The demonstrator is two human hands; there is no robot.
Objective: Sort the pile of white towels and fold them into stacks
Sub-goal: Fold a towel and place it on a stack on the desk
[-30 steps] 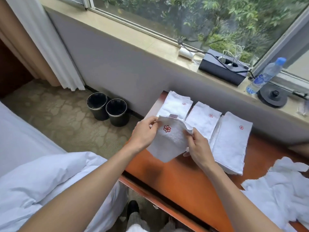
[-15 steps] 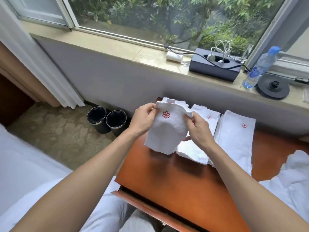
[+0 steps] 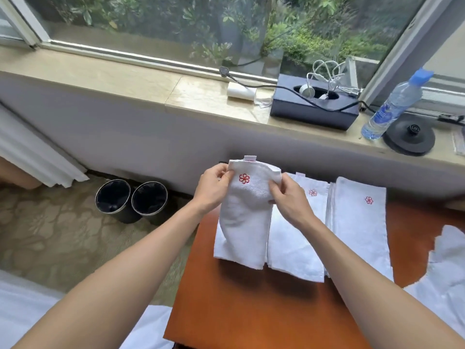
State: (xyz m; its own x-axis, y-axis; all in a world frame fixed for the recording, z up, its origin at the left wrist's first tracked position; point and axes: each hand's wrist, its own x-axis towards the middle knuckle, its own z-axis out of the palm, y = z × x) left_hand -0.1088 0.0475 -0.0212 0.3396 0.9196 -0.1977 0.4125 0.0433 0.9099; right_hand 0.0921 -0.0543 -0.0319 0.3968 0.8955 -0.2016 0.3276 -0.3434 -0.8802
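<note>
**Folded towel held over table's left end**

Hidden/cut off: the loose towel pile (image 3: 442, 278) at far right runs out of frame, so its extent can't be told. The hand towel (image 3: 245, 222) covers whatever lies under it at the left end of the orange-brown table (image 3: 251, 311); can't tell if a stack sits there. The right hand (image 3: 289, 197) blocks part of the middle stack (image 3: 294, 248).

Markings: a red flower emblem (image 3: 244, 178) near the top of the hand towel, w/ similar emblems on the middle stack and right stack (image 3: 359, 227). A small tag (image 3: 250, 158) sticks up at the towel's top edge, print too small to read. The water bottle (image 3: 392, 107) on the windowsill (image 3: 100, 74) has a blue label, illegible.

Hands: apart, towel between them. The left hand (image 3: 212, 188) pinches the upper left edge and the right hand pinches the upper right. The towel's top is lifted and its lower end lies just beside the middle stack.
</note>
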